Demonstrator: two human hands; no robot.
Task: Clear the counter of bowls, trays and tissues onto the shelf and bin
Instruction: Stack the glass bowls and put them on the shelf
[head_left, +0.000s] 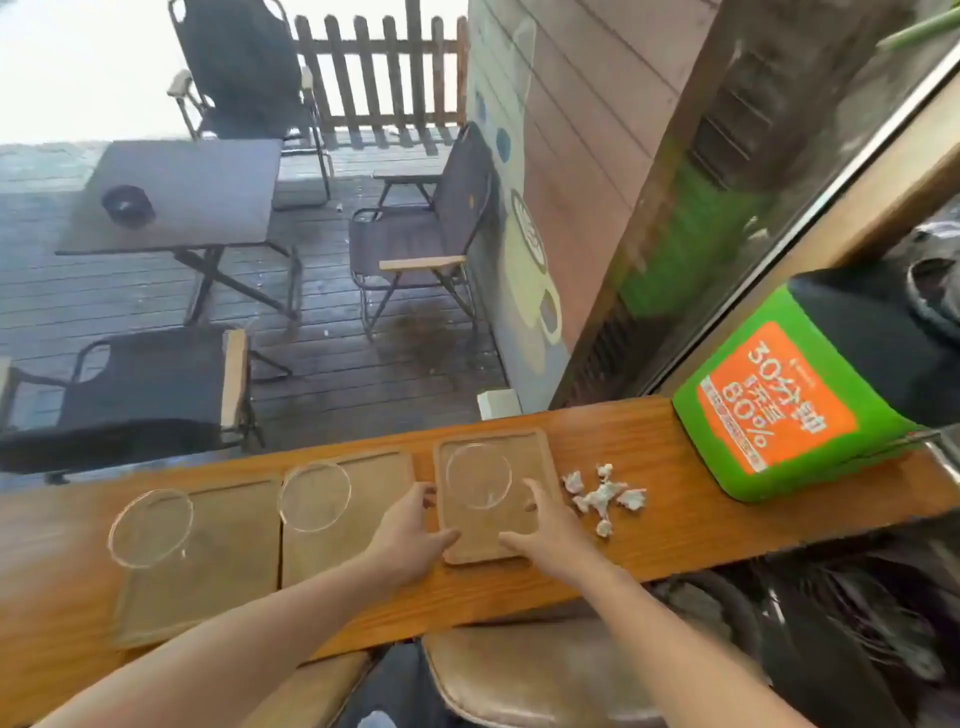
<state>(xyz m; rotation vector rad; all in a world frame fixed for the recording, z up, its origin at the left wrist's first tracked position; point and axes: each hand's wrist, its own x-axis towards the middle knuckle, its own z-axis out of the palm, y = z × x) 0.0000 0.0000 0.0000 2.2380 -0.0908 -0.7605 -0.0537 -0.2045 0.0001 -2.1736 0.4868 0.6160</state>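
Three wooden trays lie side by side on the orange wooden counter (649, 447), each with a clear glass bowl on it. The right tray (540, 452) carries a bowl (479, 475); my left hand (410, 540) grips its left edge and my right hand (545, 535) grips its right front edge. The middle tray (379, 473) has a bowl (314, 496) at its left end. The left tray (223, 561) holds a bowl (150, 527). Several crumpled white tissues (605, 496) lie just right of the right tray.
A green and orange bag (779, 410) sits on the counter's right end. A brown stool seat (519, 675) is below the counter in front of me. Beyond the counter stand folding chairs (415, 244) and a table (192, 192) on a wooden deck.
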